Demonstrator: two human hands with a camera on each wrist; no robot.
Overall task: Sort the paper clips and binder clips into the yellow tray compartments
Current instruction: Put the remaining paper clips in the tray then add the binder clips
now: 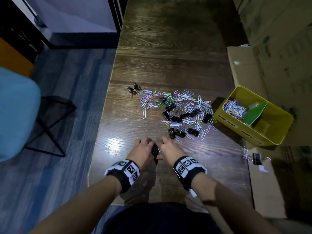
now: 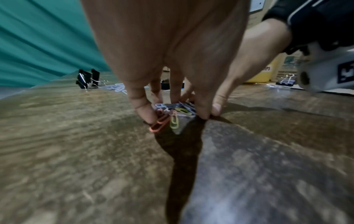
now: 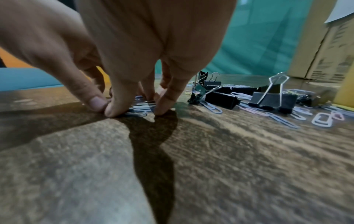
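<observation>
Both hands meet near the table's front edge, fingertips down on the wood. My left hand (image 1: 147,146) (image 2: 173,117) curls its fingers and thumb round a small bunch of coloured paper clips (image 2: 173,119). My right hand (image 1: 164,146) (image 3: 138,111) pinches the same bunch (image 3: 140,108) from the other side, and the two thumbs touch. The main heap of paper clips (image 1: 189,103) mixed with black binder clips (image 1: 176,118) lies further back. The yellow tray (image 1: 227,119) stands at the right, with paper clips (image 1: 234,108) in its left compartment beside a green divider (image 1: 253,113).
Two or three binder clips (image 1: 134,90) stand apart at the heap's far left. One binder clip (image 1: 257,158) lies on the cardboard box (image 1: 263,186) right of the table. More boxes line the right side. A blue chair (image 1: 16,112) stands at the left.
</observation>
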